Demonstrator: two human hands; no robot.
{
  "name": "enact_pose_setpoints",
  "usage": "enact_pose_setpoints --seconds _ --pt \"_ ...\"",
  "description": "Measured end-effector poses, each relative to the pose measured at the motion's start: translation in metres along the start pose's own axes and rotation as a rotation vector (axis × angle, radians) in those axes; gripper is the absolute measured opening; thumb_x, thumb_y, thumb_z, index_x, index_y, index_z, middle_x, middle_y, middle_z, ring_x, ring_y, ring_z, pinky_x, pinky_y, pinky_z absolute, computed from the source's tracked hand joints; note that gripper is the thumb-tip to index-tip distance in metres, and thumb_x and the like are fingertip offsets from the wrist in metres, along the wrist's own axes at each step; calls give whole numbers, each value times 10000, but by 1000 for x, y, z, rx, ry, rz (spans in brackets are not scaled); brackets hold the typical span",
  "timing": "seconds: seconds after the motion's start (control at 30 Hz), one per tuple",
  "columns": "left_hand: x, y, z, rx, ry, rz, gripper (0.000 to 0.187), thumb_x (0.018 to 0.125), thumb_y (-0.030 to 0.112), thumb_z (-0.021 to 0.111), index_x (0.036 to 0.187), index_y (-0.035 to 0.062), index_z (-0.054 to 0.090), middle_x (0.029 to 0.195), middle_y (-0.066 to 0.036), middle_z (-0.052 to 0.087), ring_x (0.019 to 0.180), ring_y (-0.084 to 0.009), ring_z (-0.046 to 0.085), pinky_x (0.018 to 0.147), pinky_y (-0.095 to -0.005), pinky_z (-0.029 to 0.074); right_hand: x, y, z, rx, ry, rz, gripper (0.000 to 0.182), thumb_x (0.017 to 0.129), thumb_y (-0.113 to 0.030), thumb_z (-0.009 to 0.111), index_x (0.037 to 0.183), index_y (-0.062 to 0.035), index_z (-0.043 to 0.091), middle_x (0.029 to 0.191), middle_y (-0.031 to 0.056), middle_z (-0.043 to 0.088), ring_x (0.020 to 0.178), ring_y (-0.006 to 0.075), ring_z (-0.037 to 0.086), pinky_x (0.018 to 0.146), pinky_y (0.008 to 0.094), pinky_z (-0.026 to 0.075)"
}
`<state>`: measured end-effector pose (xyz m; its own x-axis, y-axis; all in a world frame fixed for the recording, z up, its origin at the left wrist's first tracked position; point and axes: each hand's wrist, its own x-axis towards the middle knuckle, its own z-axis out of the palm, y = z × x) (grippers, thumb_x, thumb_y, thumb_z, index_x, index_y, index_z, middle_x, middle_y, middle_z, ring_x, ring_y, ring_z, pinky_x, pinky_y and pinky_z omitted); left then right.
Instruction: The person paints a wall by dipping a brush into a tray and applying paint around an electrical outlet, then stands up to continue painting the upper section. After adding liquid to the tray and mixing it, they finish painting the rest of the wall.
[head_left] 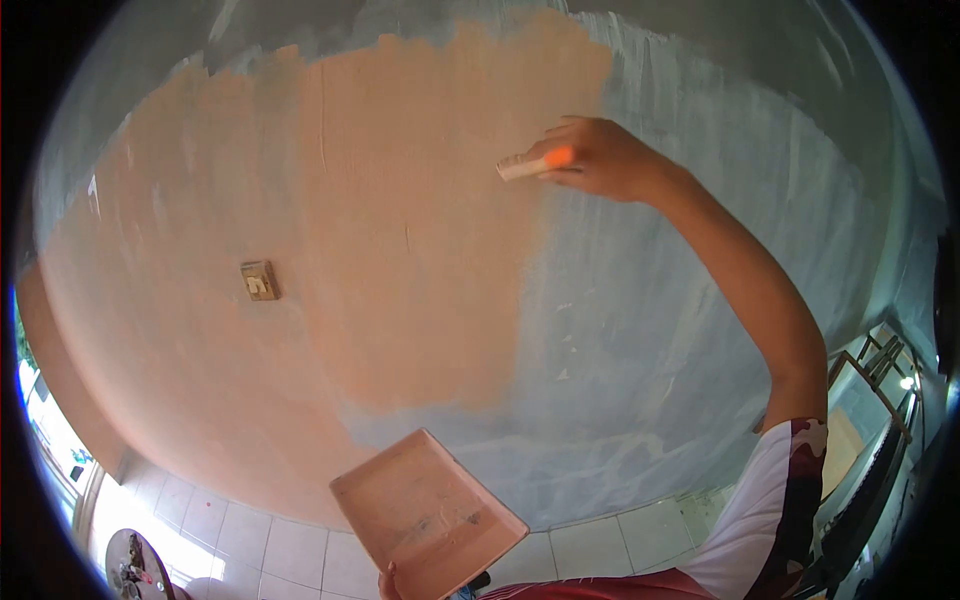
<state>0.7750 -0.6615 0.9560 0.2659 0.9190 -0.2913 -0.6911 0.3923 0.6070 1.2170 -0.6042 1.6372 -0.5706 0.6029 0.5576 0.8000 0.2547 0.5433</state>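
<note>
My right hand (600, 160) is closed around a paint brush (525, 166) with an orange part on its handle. The bristles are at the wall, near the right edge of the peach paint (420, 220). Bluish-grey wall (650, 300) lies to the right of that paint. At the bottom, my left hand (388, 582) shows only a small part at the lower left edge of a peach-coloured paint tray (430, 515); its grip is mostly hidden. The tray is tilted, with peach paint and darker smudges inside.
A switch plate (260, 281) is on the painted wall at left. A round stool or table (135, 565) with small items stands at bottom left on the tiled floor (295, 545). Wooden frames (875, 385) lean at the right. A bright opening is at far left.
</note>
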Motion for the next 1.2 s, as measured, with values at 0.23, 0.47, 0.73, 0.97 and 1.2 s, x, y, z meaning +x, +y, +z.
enact_pose_setpoints --seconds 0.23,0.47,0.73,0.97,1.2 --pt "-2 5 5 33 24 35 769 927 615 531 1445 52 458 1377 -197 554 1188 -370 573 960 -466 513 20 78 -64 -179 441 341 287 933 -187 668 1216 -144 697 1159 80 717 974 250 697 909 324 540" --pt "-15 0 11 6 48 15 772 926 614 533 1450 52 455 1386 -200 547 1197 -379 567 980 -470 502 -63 -1 78 153 147 -90 368 928 -143 618 1291 -186 655 1193 55 709 1017 259 671 885 382 535" --pt "-58 18 80 72 5 259 646 958 409 535 1470 37 404 1400 -180 541 1251 -333 565 1044 -462 475 -19 60 -17 -77 477 146 277 938 -288 660 1142 -107 704 1045 89 729 947 281 693 867 404 549" --pt "-68 2 88 35 37 260 668 958 419 538 1482 35 381 1409 -179 530 1250 -346 564 1046 -471 474 -62 30 102 -161 475 -119 428 959 -178 606 1383 -230 590 1416 -6 600 1041 218 678 894 364 529" --pt "-56 -23 86 4 12 291 659 956 393 550 1465 8 383 1352 -191 555 1213 -354 581 999 -470 500 -64 16 96 -82 138 -283 342 918 -155 638 1256 -185 678 1164 59 713 960 244 692 824 392 557"
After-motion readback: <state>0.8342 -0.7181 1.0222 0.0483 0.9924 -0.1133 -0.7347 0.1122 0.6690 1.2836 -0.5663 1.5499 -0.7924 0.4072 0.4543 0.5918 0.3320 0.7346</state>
